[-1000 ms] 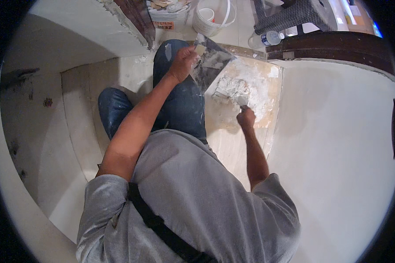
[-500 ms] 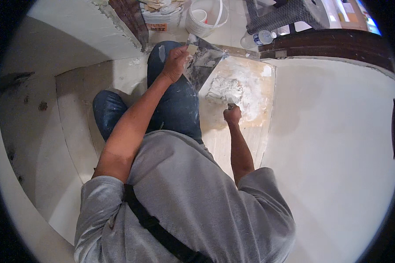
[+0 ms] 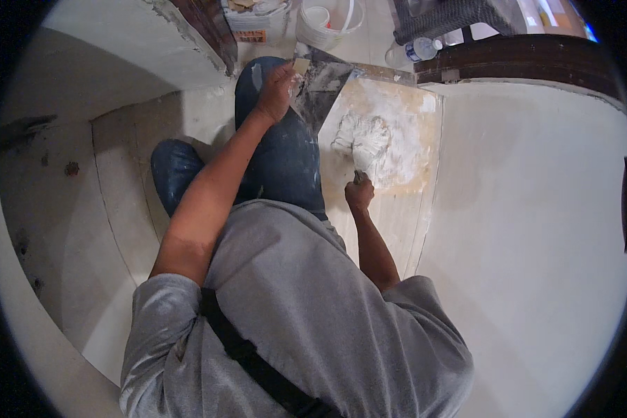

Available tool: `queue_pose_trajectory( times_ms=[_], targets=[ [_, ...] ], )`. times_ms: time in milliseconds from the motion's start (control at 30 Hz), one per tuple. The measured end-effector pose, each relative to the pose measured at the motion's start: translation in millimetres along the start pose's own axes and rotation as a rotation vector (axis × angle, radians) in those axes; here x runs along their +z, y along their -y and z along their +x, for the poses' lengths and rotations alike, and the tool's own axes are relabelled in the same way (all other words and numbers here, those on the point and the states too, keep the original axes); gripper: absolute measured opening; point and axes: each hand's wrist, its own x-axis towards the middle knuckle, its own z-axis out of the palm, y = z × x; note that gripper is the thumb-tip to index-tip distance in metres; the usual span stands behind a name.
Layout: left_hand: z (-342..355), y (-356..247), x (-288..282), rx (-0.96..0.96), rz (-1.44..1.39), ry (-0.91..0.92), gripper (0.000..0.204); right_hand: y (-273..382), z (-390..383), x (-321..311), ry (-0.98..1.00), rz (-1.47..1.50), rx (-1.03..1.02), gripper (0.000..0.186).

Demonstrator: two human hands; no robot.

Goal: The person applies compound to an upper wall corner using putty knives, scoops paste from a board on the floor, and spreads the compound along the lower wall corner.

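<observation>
My left hand [image 3: 274, 90] is closed on a wide metal plastering blade [image 3: 320, 83] with a pale handle, smeared with white paste and held up over my raised knee. My right hand [image 3: 359, 189] grips a putty knife [image 3: 359, 174] low over a tan board [image 3: 420, 164] on the floor. The knife's blade lies at the lower side of a thick mound of white paste [image 3: 359, 134]; whether it is under or in the paste I cannot tell. Thinner white smears cover much of the board around the mound.
Beyond the threshold are a white bucket [image 3: 348, 28] with a cup inside, a paper-like sack [image 3: 254, 21], a plastic bottle [image 3: 418, 50] lying down and a dark textured stool [image 3: 453, 21]. Pale walls [image 3: 522, 209] flank me, with dark wooden trim [image 3: 508, 59] at the doorway.
My right hand has moved left and drawn toward me, and the paste mound shows a changed shape. My left hand and its blade are slightly left and higher in the picture.
</observation>
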Motion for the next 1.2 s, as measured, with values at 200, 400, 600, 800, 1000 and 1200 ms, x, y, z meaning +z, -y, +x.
queue_pose_trajectory(
  times_ms=[200, 400, 600, 800, 1000, 1200],
  targets=[
    [13.8, -8.0, -9.6, -0.494, -0.541, 0.154, 0.024, 17.4, 18.4, -8.7, 0.105, -0.038, 0.018, 0.041],
    [15.4, -32.6, -9.2, -0.424, -0.486, -0.025, 0.023, 7.6, 11.3, -2.4, 0.159, -0.039, 0.082, 0.041],
    [11.6, -7.2, -10.4, 0.166, 0.071, 0.012, 0.023, 17.9, -1.2, -5.9, 0.162, -0.048, 0.001, 0.041],
    [17.7, -14.5, -16.9, -0.317, -0.42, 0.121, 0.023, 35.0, -0.5, -0.8, 0.174, -0.103, -0.048, 0.039],
    [16.2, -17.5, -10.1, -0.34, -0.523, 0.105, 0.024, 12.3, 2.8, -4.8, 0.261, -0.105, -0.036, 0.036],
    [9.4, -12.0, -10.8, -0.463, -0.491, 0.166, 0.025, 3.6, 5.2, -83.8, 0.208, -0.12, -0.02, 0.034]
  ],
)
